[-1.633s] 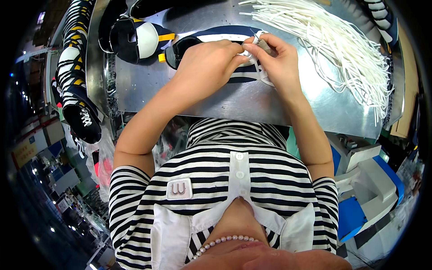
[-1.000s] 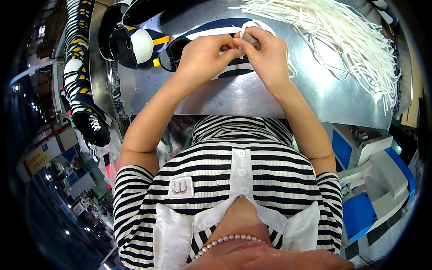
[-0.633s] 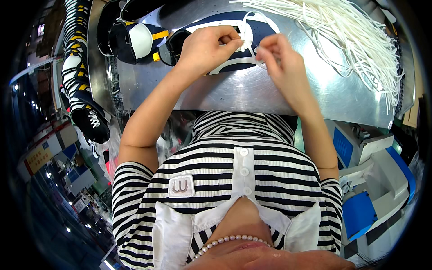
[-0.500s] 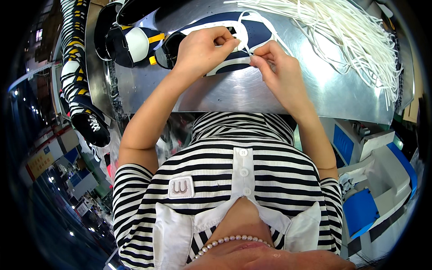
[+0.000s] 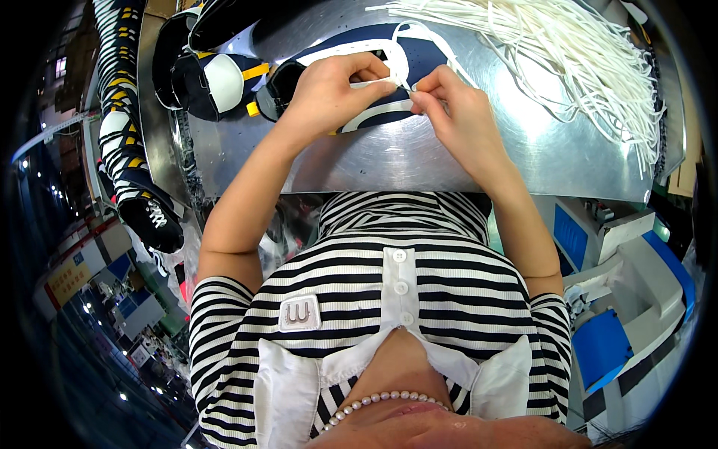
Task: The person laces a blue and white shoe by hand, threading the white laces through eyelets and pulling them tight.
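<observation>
A navy shoe upper with white trim lies on its side on the metal table, its dark opening toward the left. A white shoelace runs through it and arcs in a loop across the toe part. My left hand rests over the eyelet area, thumb and index finger pinching the lace. Just right of it, my right hand also pinches the lace between thumb and fingertips. The fingertips nearly meet, and a short piece of lace shows between them. My left hand hides part of the shoe upper.
A heap of loose white laces covers the table's far right. More black, white and yellow shoe uppers lie at the left. A long stack of uppers runs along the left side. The metal table's front edge borders my body.
My right hand has shifted slightly left, so the fingertips are closer together. Both hands still pinch the lace. The shoe upper appears a little lower left in the picture.
</observation>
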`<move>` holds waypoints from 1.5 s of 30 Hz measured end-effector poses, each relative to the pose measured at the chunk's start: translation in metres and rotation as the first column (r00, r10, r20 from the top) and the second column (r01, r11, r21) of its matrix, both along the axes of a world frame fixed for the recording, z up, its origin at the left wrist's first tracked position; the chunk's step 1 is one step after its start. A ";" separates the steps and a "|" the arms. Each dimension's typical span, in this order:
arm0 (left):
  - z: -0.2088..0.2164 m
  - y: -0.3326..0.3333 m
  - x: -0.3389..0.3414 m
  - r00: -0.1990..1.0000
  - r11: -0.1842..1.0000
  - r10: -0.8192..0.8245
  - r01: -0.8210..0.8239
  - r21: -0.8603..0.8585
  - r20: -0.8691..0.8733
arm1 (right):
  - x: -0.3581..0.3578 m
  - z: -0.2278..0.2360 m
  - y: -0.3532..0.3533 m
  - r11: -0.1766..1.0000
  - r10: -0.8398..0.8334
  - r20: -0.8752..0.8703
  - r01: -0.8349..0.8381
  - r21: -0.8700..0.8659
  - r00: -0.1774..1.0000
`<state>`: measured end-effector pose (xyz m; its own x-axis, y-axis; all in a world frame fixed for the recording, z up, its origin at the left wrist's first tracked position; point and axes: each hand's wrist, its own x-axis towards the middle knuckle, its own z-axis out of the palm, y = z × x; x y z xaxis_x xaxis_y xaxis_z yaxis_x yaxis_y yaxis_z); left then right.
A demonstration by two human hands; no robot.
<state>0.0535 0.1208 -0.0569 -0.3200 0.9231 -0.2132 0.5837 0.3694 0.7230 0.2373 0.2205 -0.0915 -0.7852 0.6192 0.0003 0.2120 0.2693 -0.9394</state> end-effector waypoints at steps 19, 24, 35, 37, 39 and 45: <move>0.011 -0.067 0.008 0.693 0.789 -0.075 0.481 0.382 -0.717 | 0.065 0.088 0.012 0.997 -0.031 0.102 0.037 -0.062 0.994; 0.009 -0.066 0.010 0.833 0.839 -0.138 0.385 0.383 -0.535 | 0.014 0.045 0.040 0.970 -0.004 -0.103 -0.022 -0.243 0.995; 0.012 -0.028 -0.023 0.813 0.892 0.250 0.018 -0.452 0.526 | -0.017 0.009 0.007 0.960 -0.190 -0.110 0.161 -0.231 0.976; 0.009 -0.023 -0.022 0.816 0.879 0.247 0.039 -0.475 0.523 | -0.016 0.006 0.009 0.959 -0.174 -0.095 0.147 -0.244 0.980; -0.002 -0.023 -0.025 0.702 0.954 0.199 0.019 -0.298 0.683 | -0.017 0.011 0.007 0.929 -0.192 -0.072 0.157 -0.334 0.979; -0.024 -0.023 -0.031 0.993 0.978 0.028 -0.004 0.207 -0.113 | -0.018 0.012 0.008 0.808 -0.279 0.089 0.284 -0.516 0.956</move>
<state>0.0221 0.0982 -0.0812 -0.3465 0.9379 0.0202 0.6625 0.2294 0.7130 0.2198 0.2287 -0.0797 -0.5745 0.7198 -0.3896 0.2117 -0.3291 -0.9203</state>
